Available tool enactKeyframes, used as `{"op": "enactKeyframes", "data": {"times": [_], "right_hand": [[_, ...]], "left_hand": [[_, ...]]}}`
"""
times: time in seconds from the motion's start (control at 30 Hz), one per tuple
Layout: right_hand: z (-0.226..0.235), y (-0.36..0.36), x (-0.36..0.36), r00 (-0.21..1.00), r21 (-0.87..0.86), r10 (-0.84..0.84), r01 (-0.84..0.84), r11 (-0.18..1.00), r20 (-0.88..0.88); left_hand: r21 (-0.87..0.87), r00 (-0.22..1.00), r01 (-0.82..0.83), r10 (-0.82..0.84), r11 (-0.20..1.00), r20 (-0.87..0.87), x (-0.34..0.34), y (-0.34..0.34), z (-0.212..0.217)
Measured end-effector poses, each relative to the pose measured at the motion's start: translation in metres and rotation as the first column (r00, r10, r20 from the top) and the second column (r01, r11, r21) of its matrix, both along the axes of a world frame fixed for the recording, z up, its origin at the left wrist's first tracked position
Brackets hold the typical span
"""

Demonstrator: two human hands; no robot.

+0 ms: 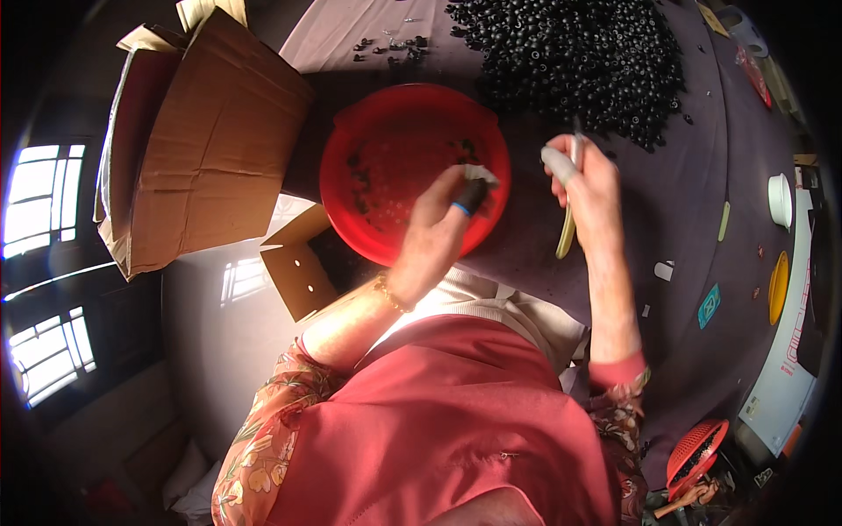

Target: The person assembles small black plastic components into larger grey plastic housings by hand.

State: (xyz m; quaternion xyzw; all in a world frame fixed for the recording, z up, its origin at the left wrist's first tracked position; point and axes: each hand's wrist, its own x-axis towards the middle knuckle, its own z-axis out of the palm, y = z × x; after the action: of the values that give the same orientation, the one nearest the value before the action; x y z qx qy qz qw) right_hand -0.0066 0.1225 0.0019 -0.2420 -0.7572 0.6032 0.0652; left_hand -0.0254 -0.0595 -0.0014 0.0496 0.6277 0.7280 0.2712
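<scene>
My left hand (445, 209) is over the right side of a red plastic basin (344, 180). Its fingers are drawn together, with white and black coverings on the tips; anything pinched there is too small or blurred to make out. Small dark pieces (360, 188) lie scattered inside the basin. To the right, above the dark cloth, my right hand (586, 180) grips a slim tool with a yellowish handle (567, 235) and a thin metal upper part. A pale cover wraps its thumb. Beyond both hands spreads a large heap of small black round parts (579, 61), some showing holes.
A tall cardboard box (215, 131) stands left of the basin, a smaller open carton (298, 285) below it. Some black parts (395, 48) lie apart at the back. On the right are a white cup (780, 200), a yellow dish (778, 287) and a red colander (697, 451).
</scene>
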Motion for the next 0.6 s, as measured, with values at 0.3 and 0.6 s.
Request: {"op": "enactKeyframes", "data": {"times": [0.3, 0.6], "right_hand": [[0.006, -0.036, 0.072, 0.924, 0.101, -0.157, 0.203, 0.974, -0.349], [0.006, -0.034, 0.080, 0.940, 0.056, -0.074, 0.098, 0.994, -0.332]], "left_hand": [[0.582, 0.903, -0.056, -0.208, 0.811, 0.377, 0.035, 0.049, 0.008], [0.661, 0.901, 0.058, -0.324, 0.748, 0.289, 0.034, 0.038, -0.006]]}}
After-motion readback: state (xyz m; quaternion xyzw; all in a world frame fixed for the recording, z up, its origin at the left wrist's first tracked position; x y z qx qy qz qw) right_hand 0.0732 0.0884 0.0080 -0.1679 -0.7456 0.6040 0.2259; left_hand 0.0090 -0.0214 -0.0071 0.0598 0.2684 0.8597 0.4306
